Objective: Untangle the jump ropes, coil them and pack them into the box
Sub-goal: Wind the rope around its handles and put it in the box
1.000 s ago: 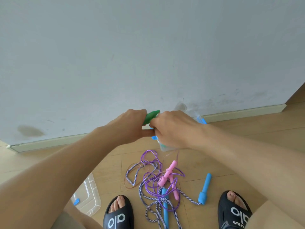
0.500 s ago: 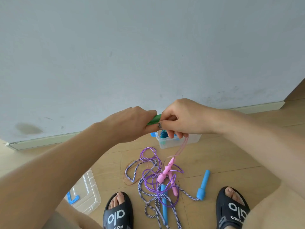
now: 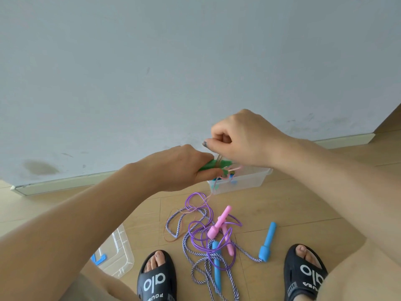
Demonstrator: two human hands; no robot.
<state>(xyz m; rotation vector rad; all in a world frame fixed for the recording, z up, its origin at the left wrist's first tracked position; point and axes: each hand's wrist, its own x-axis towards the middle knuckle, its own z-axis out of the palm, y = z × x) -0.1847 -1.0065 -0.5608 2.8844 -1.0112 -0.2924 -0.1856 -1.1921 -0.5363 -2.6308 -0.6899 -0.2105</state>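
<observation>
Left hand [image 3: 184, 168] grips green handles [image 3: 213, 165] tight. Right hand [image 3: 240, 137] pinches thin pink cord [image 3: 235, 168], winding it round handles, above clear box [image 3: 249, 180] by wall. Something blue already in box. Still on floor: purple rope [image 3: 199, 231], pink handles [image 3: 219, 224], striped rope [image 3: 184, 244], blue handles [image 3: 268, 242], all knotted together. Box lid [image 3: 117, 253] lies beside left foot. Most work left.

2 hands [image 3: 182, 168] [image 3: 243, 137], 1 box [image 3: 245, 181], 1 lid [image 3: 117, 253], 2 pink handles [image 3: 219, 224], 2 blue handles [image 3: 268, 242], 2 slippers [image 3: 157, 279].
</observation>
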